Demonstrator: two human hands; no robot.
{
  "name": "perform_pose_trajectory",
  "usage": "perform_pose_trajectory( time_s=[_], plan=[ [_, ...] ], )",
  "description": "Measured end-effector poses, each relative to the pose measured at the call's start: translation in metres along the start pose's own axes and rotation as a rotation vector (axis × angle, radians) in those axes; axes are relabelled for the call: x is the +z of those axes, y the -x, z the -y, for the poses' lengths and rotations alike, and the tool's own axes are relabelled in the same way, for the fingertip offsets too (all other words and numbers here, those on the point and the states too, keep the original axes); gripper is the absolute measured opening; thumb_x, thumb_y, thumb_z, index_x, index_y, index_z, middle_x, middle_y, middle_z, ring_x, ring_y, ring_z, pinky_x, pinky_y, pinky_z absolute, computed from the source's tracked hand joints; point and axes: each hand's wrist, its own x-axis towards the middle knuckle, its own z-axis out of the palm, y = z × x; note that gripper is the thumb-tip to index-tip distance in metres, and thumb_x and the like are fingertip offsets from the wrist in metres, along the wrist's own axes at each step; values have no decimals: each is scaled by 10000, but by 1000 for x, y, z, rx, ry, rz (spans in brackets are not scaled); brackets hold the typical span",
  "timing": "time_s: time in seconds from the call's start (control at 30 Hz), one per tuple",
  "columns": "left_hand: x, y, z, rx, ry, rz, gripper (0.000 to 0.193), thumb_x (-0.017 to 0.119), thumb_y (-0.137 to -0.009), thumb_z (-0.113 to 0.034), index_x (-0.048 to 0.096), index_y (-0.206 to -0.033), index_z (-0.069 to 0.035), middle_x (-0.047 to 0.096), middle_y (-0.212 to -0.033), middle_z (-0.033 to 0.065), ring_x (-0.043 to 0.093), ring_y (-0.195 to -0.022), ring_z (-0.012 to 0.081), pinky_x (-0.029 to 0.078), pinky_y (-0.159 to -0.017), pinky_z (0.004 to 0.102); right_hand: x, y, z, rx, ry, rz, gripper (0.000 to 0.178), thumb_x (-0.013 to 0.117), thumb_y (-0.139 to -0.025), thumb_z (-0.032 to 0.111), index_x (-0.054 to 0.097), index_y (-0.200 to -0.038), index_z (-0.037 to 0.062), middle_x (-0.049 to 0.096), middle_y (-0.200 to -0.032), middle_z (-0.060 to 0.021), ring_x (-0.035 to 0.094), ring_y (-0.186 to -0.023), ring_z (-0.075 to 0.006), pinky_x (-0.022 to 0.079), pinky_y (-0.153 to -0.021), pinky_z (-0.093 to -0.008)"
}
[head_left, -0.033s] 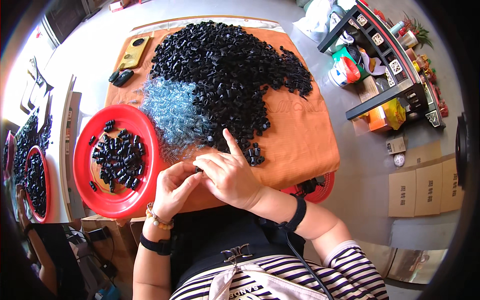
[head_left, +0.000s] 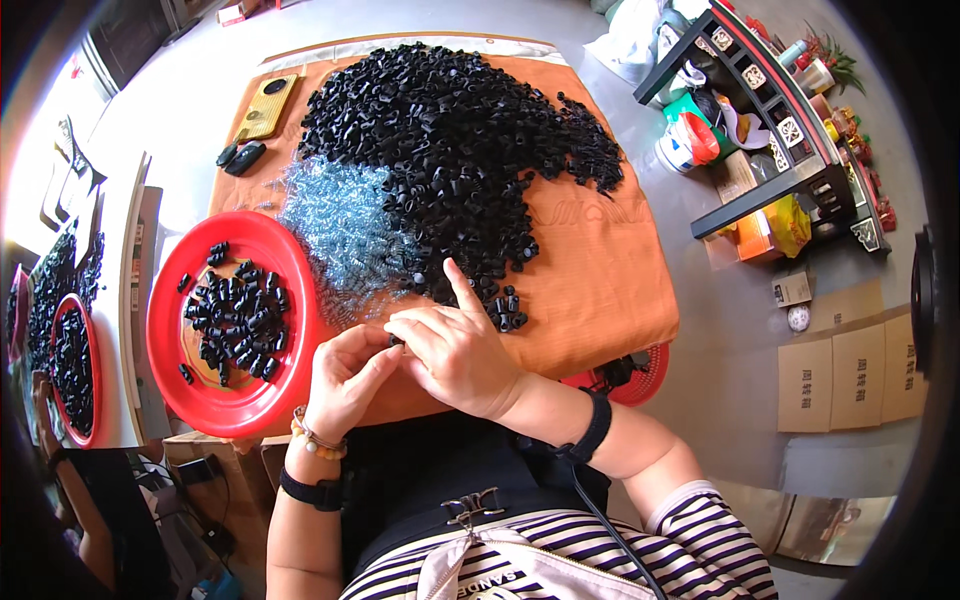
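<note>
My left hand (head_left: 348, 372) and my right hand (head_left: 458, 356) meet at the near edge of the orange-covered table. Both sets of fingertips close around a small black plastic part (head_left: 397, 342), mostly hidden between them. My right index finger points away from me. Just beyond my hands lies a large heap of black plastic parts (head_left: 430, 130), with a pile of small clear-blue metal springs (head_left: 345, 220) on its left. Left of my hands, a round red tray (head_left: 165, 320) holds several black cylindrical pieces (head_left: 240, 315). A small cluster of black pieces (head_left: 508, 310) sits beyond my right hand.
A yellow phone-like case (head_left: 266, 108) and a black key-fob-like object (head_left: 245, 157) lie at the table's far left. Under the near right edge is a red basket (head_left: 650, 378). A dark shelf unit (head_left: 760, 190) and cardboard boxes (head_left: 850, 378) stand right. Another person's arm (head_left: 80, 500) is far left.
</note>
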Motion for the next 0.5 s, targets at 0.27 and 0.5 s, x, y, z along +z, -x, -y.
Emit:
perform_pose_trajectory(
  time_s=[0.27, 0.5],
  plan=[
    [0, 2, 4, 39, -97, -24, 137, 611, -953, -30, 636, -1035, 77, 681, -947, 50, 626, -866, 76, 502, -779, 211, 11, 3, -1, -45, -10, -108, 138, 635, -833, 136, 653, -939, 50, 656, -859, -55, 672, -855, -197, 246, -1184, -549],
    [15, 0, -4, 19, -216, -109, 117, 612, -955, -73, 642, -957, 39, 670, -867, 17, 601, -774, 53, 474, -703, 194, 11, 10, -8, -36, 36, -54, 419, 671, -830, 183, 630, -1213, 17, 680, -1158, -98, 661, -1085, -213, 212, -1182, -578]
  ],
)
